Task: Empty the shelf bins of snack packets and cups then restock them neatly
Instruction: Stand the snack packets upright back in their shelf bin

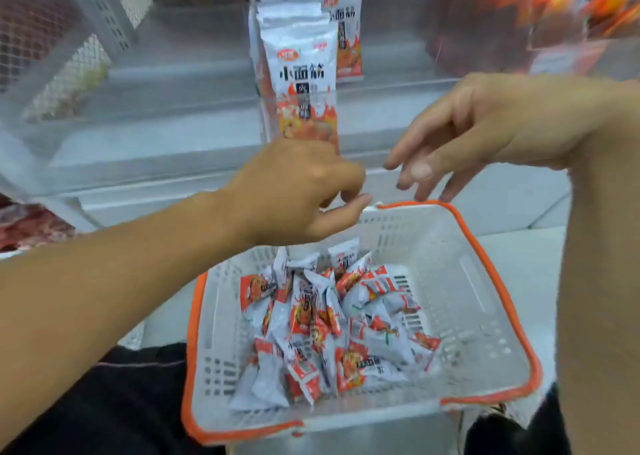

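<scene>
My two forearms reach forward over a white slotted basket (460,302) with an orange rim, which sits low and near me and takes up most of the lower view; beyond it runs the shelf (180,115) of clear plastic bins, its front edge just past the basket's far rim. The bin straight ahead holds only a short upright row of large white-and-orange snack packets (300,73), standing against its middle divider, with another packet behind them; the bin space to their left looks bare. In the basket's left half lies a loose heap of small snack packets (329,330), jumbled at all angles; its right half shows bare floor. My left hand (298,191) hovers above the basket's far rim with fingers curled, apparently holding nothing, though the blur leaves that uncertain. My right hand (485,135) hangs beside it, fingers spread and slack, touching nothing. I judge that emptying is done for this bin and restocking is in hand: the next move calls for gathering small packets and setting them upright in rows. At the shelf's right end, blurred orange packs (588,0) crowd the neighbouring bin.
</scene>
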Demonstrator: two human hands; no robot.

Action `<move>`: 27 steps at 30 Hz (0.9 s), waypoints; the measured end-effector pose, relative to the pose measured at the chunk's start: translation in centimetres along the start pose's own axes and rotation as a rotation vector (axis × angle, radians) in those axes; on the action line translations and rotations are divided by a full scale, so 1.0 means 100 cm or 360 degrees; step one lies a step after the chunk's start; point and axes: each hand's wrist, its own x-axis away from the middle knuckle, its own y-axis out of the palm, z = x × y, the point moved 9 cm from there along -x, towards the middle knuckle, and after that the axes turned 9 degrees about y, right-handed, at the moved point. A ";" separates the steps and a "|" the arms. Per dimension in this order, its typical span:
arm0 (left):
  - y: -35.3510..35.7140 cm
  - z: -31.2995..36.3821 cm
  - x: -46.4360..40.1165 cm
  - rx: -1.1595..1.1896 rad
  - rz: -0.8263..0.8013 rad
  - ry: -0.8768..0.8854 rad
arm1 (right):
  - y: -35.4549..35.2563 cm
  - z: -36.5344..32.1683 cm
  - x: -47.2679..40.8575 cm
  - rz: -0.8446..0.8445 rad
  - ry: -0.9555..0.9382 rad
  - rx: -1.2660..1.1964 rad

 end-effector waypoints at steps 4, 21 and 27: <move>0.172 -0.013 0.126 0.0327 -0.1507 -0.0955 | 0.126 0.125 -0.089 -0.0396 0.0661 0.0576; 0.273 0.037 0.284 0.1001 -0.1723 -0.2078 | 0.242 0.271 -0.154 -0.0365 0.1073 0.0199; 0.248 0.028 0.263 0.1165 -0.1438 -0.2222 | 0.217 0.254 -0.123 -0.0583 0.0886 -0.0304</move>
